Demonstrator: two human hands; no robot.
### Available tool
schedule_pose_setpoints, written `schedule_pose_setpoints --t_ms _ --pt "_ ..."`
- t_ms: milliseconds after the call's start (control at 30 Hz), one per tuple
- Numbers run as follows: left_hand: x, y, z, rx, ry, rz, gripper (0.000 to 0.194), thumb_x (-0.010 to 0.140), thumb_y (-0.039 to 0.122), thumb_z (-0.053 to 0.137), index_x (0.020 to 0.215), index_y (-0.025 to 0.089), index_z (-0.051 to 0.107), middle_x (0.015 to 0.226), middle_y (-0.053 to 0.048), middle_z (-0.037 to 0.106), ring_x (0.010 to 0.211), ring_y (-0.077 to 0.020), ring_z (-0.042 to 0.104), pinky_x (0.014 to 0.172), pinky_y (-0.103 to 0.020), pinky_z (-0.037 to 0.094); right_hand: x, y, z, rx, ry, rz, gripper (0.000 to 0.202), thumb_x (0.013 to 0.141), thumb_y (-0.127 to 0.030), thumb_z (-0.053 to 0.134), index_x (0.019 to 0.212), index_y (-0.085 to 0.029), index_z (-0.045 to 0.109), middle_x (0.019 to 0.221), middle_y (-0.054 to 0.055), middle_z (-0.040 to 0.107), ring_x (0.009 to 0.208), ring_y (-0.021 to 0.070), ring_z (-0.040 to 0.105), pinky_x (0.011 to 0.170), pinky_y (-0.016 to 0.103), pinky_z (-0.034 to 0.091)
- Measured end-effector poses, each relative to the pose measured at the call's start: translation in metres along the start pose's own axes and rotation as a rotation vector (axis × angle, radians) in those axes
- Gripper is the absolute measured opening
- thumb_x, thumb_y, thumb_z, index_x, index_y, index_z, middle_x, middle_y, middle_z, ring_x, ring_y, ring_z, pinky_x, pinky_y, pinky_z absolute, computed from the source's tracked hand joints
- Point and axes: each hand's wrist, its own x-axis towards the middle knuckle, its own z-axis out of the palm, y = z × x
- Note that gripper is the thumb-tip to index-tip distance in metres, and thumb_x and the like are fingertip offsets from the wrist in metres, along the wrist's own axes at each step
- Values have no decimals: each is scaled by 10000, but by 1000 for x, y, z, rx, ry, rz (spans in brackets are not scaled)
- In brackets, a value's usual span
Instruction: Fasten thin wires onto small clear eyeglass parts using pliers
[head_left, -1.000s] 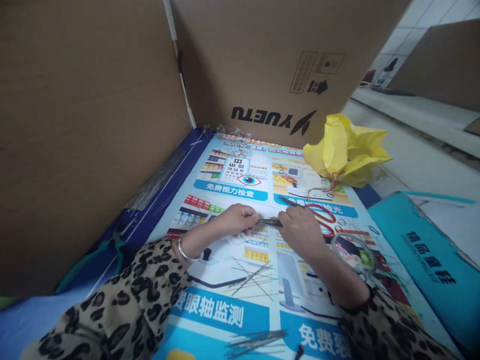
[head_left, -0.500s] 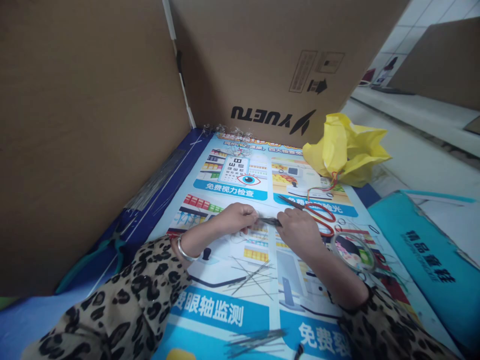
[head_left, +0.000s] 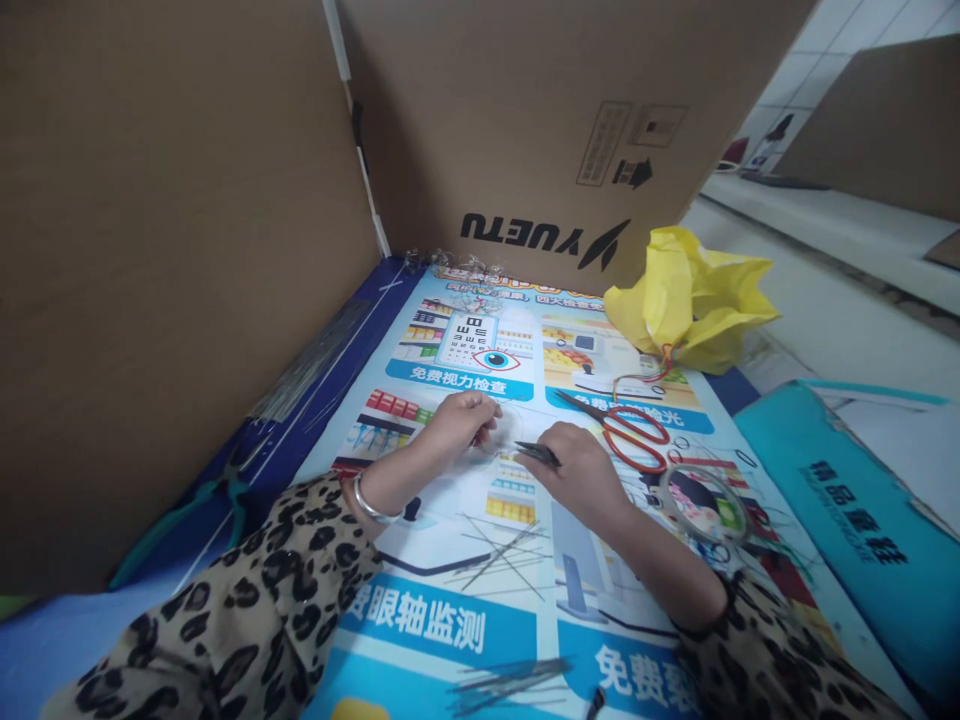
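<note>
My left hand [head_left: 456, 428] is closed in a pinch over the middle of the printed sheet [head_left: 442, 545]. A thin wire, only faintly visible, shows at its fingertips. My right hand [head_left: 586, 478] is wrapped round dark, pointed tweezers [head_left: 537, 453], their tips directed left toward my left hand but apart from it. Much of the tweezers is hidden in the palm. Below the hands lie several loose thin wires [head_left: 502, 560]. Orange-handled scissors [head_left: 637, 437] rest just beyond my right hand, beside a clear roll of tape [head_left: 705, 503].
Cardboard walls [head_left: 525, 120] stand at the left and back. Teal-handled pliers [head_left: 221, 490] and a bundle of wires [head_left: 307, 365] lie on the left. Small wire pieces [head_left: 480, 285] sit at the back. On the right are a crumpled yellow bag [head_left: 686, 300] and a teal box [head_left: 840, 520].
My hands have moved apart. The left has shifted slightly up and left, and the right has drawn back a little to the left and down, with the tweezers' tips clear of the left fingers.
</note>
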Motion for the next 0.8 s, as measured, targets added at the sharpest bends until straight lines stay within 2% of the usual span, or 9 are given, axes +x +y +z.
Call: schedule_pose_setpoints --t_ms 233,467,667,800 --pt "-4 4 6 -51 -25 -50 95 722 227 518 699 138 545 575 38 488 399 -43 443 410 -181 335 1 -2 2 -40 2 -1 423 795 -559 466 659 -166 549 695 34 564 700 140 486 676 258 307" --pt "-7 8 5 -57 -44 -76 104 713 233 528 686 134 544 575 36 483 401 -38 434 414 -177 328 0 5 2 -6 57 -26 387 793 -530 495 688 -164 570 705 36 571 710 142 496 687 263 318" --pt "-5 5 5 -87 -24 -62 107 714 235 525 686 134 547 571 35 485 401 -36 427 413 -172 319 0 7 3 6 134 -69 358 781 -511 523 665 -175 569 674 37 566 682 148 495 662 274 331" --pt "-5 3 6 -91 -17 -53 106 716 236 527 692 135 550 572 34 489 403 -39 432 410 -173 320 0 3 2 12 135 -65 382 771 -535 523 656 -173 565 674 38 564 686 150 497 666 277 337"
